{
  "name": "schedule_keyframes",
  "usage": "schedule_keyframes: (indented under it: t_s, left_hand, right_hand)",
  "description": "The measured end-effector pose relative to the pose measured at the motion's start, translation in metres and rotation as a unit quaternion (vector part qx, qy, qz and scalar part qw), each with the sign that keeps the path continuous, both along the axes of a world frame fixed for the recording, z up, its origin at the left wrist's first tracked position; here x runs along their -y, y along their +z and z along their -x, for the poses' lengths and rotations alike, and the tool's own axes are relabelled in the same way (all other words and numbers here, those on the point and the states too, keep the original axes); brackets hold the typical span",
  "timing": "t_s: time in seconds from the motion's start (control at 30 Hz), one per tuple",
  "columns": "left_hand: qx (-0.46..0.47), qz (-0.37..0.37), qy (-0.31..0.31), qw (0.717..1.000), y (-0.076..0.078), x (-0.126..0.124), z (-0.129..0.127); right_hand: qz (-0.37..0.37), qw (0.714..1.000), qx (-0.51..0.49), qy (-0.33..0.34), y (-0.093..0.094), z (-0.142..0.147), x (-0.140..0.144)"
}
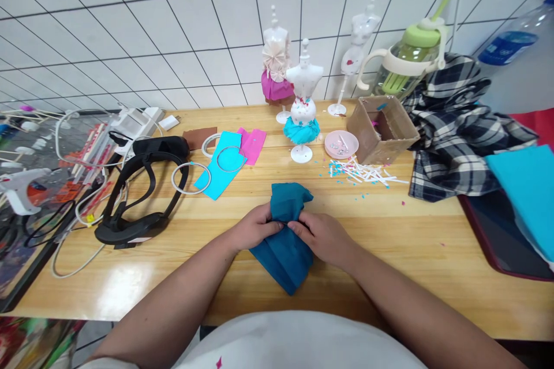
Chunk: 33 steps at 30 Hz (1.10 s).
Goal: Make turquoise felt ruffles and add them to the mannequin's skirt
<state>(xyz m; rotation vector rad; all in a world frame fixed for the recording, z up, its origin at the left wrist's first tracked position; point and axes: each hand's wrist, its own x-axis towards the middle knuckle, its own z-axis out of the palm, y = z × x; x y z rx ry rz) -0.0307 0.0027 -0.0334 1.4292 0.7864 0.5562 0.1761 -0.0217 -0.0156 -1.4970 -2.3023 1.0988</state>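
Observation:
A dark teal piece of fabric (285, 256) is gathered between my two hands over the front of the wooden table. My left hand (256, 227) pinches it from the left, thumb on top. From the right, my right hand (322, 235) grips the same fabric, its thumb close to the left one. Some of the cloth stands up above the fingers, and the rest fans out below them. Most fingertips are hidden behind the folds. Beyond the hands stands a small white dress form (304, 81) with a bright blue ruffle (302, 130) around its lower part.
Bright blue sheet (216, 181), metal rings (191, 191) and a black headset (142, 225) lie left. A pink dish (329, 153), white paper strips (361, 172) and a cardboard box (381, 150) are back right. Checked cloth (452, 144) and a green-lidded jug (402, 66) stand farther right.

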Motion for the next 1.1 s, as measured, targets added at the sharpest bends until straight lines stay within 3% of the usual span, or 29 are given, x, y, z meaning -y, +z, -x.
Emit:
schedule_keyframes:
  t_s: [0.37,0.53,0.8,1.1]
  left_hand:
    - [0.007,0.017,-0.007,1.000,-0.002,0.000,0.001]
    - [0.003,-0.012,-0.016,1.000,0.002,0.000,0.000]
    - [-0.115,-0.098,-0.054,0.987,0.009,0.000,0.000]
    - [-0.117,-0.103,-0.057,0.986,0.011,-0.001,0.001]
  right_hand:
    - [0.000,1.000,0.009,0.000,0.001,0.000,0.000]
    - [0.005,1.000,-0.004,0.007,0.002,-0.001,0.000]
    - [-0.006,1.000,0.010,0.024,0.003,0.001,0.001]
    - [0.011,0.999,0.011,0.042,0.004,-0.004,0.000]
